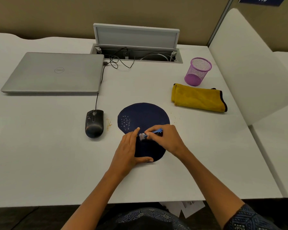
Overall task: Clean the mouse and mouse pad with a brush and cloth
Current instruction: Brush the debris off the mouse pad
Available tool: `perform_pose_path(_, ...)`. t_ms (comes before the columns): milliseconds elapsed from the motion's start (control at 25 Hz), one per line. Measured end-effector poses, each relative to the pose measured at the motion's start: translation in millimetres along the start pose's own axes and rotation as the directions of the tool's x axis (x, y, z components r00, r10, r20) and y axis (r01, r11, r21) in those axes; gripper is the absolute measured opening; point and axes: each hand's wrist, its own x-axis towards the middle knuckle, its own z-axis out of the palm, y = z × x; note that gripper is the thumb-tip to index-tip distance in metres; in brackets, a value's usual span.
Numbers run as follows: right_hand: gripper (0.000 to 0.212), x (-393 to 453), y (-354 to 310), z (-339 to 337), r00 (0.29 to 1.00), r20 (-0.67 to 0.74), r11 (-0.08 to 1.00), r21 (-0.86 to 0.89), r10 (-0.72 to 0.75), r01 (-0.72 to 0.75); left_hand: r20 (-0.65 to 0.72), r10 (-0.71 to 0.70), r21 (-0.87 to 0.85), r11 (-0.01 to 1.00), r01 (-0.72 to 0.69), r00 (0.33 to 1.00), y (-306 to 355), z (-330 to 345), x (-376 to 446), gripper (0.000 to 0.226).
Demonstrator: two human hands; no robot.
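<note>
1. Head view shows us the dark blue mouse pad [142, 117] lying on the white desk [56, 146].
2. We see the left hand [129, 150] pressing flat, fingers straight, on the pad's near left edge.
3. We see the right hand [166, 138] pinching a small blue brush [154, 131], bristles on the pad.
4. Left of the pad sits the black mouse [94, 123], crumbs [108, 124] between them.
5. We find the yellow cloth [199, 97] folded at far right, near a purple mesh cup [198, 71].
</note>
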Motion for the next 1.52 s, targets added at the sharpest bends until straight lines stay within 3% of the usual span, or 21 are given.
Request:
perform_pose_path(160, 0.015, -1, 13, -17, 0.969, -0.230, 0.977, -0.168, 0.088, -0.129, -0.005, 0.004, 0.002, 1.000, -0.004, 1.000, 0, 0, -1, 0.109)
perform_pose_path(240, 0.014, -1, 15, -22, 0.952, -0.289, 0.979, -0.144, 0.097, -0.144, -0.005, 0.005, -0.002, 1.000, -0.005, 1.000, 0, 1, -2, 0.108)
perform_pose_path(360, 0.016, 0, 1, -11, 0.990, -0.136, 0.999, 0.040, 0.040, -0.035, -0.007, 0.005, -0.008, 1.000, -0.005, 1.000, -1, 1, -1, 0.108)
perform_pose_path(440, 0.020, 0, -4, 2, 1.000, 0.012, 1.000, 0.013, 0.011, -0.011, -0.006, 0.003, -0.010, 1.000, -0.003, 1.000, -1, 1, -1, 0.108)
perform_pose_path(480, 0.021, -1, -3, 4, 1.000, 0.020, 0.999, -0.040, 0.020, -0.020, -0.004, 0.002, -0.010, 1.000, -0.002, 1.000, -1, 1, -1, 0.108)
perform_pose_path(600, 0.016, -1, 6, -8, 0.979, -0.173, 0.972, -0.190, 0.105, -0.138, -0.015, 0.010, 0.003, 1.000, -0.010, 1.000, -1, 2, -2, 0.107)
perform_pose_path(680, 0.014, 0, 10, -16, 0.959, -0.249, 0.962, -0.202, 0.132, -0.185, -0.025, 0.013, 0.005, 1.000, -0.012, 1.000, -1, 1, -3, 0.106)
perform_pose_path(760, 0.013, 1, 6, -14, 0.978, -0.196, 0.990, -0.099, 0.075, -0.096, -0.037, 0.014, 0.001, 1.000, -0.014, 0.999, 0, 1, -3, 0.104)
perform_pose_path(840, 0.015, 2, -2, -4, 0.998, -0.055, 1.000, -0.010, 0.002, -0.002, -0.045, 0.016, -0.004, 1.000, -0.016, 0.999, 0, 1, -3, 0.103)
perform_pose_path(920, 0.018, 4, -3, 3, 0.999, 0.037, 0.999, -0.046, -0.004, 0.006, -0.040, 0.014, -0.004, 1.000, -0.014, 0.999, 2, -1, -3, 0.103)
perform_pose_path(1080, 0.016, 8, 11, -17, 0.962, -0.212, 0.952, -0.218, 0.170, -0.216, -0.027, 0.013, 0.010, 1.000, -0.013, 1.000, 4, -3, -3, 0.103)
perform_pose_path(1160, 0.016, 7, 17, -28, 0.940, -0.281, 0.939, -0.224, 0.195, -0.262, -0.031, 0.014, 0.013, 1.000, -0.014, 0.999, 4, -3, -4, 0.101)
perform_pose_path(1320, 0.015, -2, 5, -14, 0.996, -0.074, 0.996, 0.068, 0.057, -0.052, -0.036, 0.016, 0.022, 1.000, -0.016, 0.999, 5, -4, -3, 0.097)
perform_pose_path(1400, 0.019, -3, 1, -1, 0.999, 0.035, 0.998, 0.054, -0.015, 0.013, -0.048, 0.025, 0.013, 1.000, -0.024, 0.999, 5, -4, -3, 0.092)
perform_pose_path(1520, 0.018, 5, 5, -4, 0.995, -0.064, 0.995, -0.044, 0.083, -0.086, -0.053, 0.029, 0.020, 0.999, -0.028, 0.998, 5, -4, -3, 0.084)
